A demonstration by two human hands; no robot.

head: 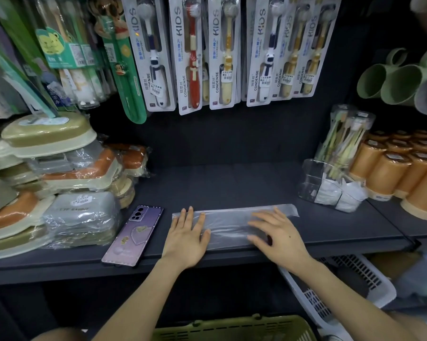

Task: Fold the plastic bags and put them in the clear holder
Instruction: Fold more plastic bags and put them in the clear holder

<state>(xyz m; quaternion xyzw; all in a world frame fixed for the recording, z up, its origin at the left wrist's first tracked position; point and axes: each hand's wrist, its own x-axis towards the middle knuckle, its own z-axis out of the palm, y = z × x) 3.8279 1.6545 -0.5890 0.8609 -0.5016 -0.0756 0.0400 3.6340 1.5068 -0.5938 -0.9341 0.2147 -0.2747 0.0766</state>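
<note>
One plastic bag (232, 221) lies folded into a long strip on the shelf (232, 183), see-through and hard to trace. Behind and right of the bag stands one clear holder (311, 175); the white folds inside blur, uncountable. Your left hand (186, 238) and right hand (279, 236) press on the bag, each grip spread flat, clasping nothing. One phone (133, 235) lies left of the bag.

Illumination is moderate and even, arriving from overhead on the viewer's side. The dark shelf (232, 183) reflects little, and the space below it lies in deep shadow. Glare streaks mark the toothbrush packs (158, 52), the wrapped soap boxes (79, 217) and the plastic bag (232, 223). Wide-angle distortion bends the frame edges. The green cups (399, 80) and the lower right corner are blurred.
</note>
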